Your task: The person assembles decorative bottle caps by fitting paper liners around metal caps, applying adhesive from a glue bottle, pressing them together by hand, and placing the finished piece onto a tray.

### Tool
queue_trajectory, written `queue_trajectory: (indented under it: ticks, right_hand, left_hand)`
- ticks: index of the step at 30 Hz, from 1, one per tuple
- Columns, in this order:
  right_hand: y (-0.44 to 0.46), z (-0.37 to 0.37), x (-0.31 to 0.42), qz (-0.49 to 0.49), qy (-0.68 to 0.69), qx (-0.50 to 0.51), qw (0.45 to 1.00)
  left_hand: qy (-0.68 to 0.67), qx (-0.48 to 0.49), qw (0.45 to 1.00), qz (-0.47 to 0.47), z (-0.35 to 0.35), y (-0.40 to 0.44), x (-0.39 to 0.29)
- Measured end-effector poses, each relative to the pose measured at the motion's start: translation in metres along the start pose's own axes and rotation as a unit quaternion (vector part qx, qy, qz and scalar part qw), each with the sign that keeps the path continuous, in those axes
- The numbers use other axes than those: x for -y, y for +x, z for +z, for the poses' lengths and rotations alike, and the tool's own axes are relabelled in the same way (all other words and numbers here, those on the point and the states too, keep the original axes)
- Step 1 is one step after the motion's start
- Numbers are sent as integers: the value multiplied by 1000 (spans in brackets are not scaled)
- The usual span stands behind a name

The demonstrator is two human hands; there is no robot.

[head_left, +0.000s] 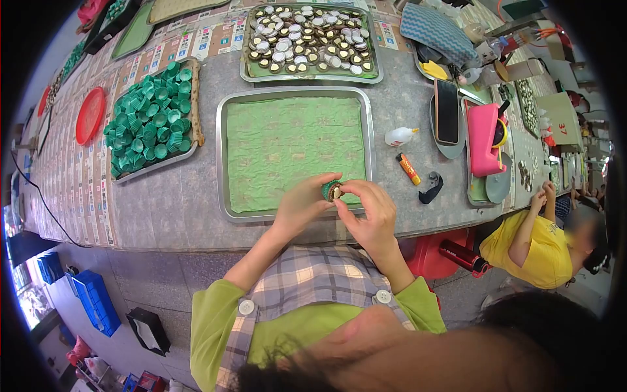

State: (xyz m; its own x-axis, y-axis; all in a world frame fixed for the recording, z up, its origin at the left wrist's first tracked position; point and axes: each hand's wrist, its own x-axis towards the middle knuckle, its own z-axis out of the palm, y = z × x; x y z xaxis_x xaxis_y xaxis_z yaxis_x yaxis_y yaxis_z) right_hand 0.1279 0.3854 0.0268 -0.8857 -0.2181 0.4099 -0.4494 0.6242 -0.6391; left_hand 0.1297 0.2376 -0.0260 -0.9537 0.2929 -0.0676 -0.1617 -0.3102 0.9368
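Observation:
Over the front edge of a metal tray [222, 153] lined with green sheet, my two hands meet. My left hand [299, 206] is closed around a small green fluted paper cup [326, 189]. Pinched in the fingertips of my right hand [373, 212] is a small round brown piece with a cream patch [337, 193], at the mouth of the cup. Fingers partly cover both, so how deep the piece sits cannot be seen. Many green fluted cups [153, 121] lie heaped on a tray at the left. Behind the lined tray, another tray holds many brown-and-white round pieces [307, 40].
To the right lie a white squeeze bottle [400, 136], a glue stick [409, 168], a black strap [430, 188], a phone [447, 111] and a pink tape dispenser [483, 140]. A red plate [91, 116] is far left. A person in yellow [539, 251] sits at right.

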Motion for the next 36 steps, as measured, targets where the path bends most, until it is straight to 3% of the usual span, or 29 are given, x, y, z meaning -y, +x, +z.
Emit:
queue_trajectory:
  ticks: [20, 25, 31, 36]
  right_hand:
    - [3, -4, 4, -14, -29, 7, 999]
    - [1, -3, 4, -4, -6, -1, 1000]
    - [1, -4, 4, -2, -2, -1, 1000]
    - [-2, -4, 3, -6, 3, -5, 1000]
  left_hand:
    - [-46, 30, 998, -35, 1, 2, -7]
    - [-119, 17, 992, -39, 3, 1, -6]
    - [-64, 47, 996, -45, -1, 3, -5]
    - [-108, 47, 993, -30, 0, 1, -4]
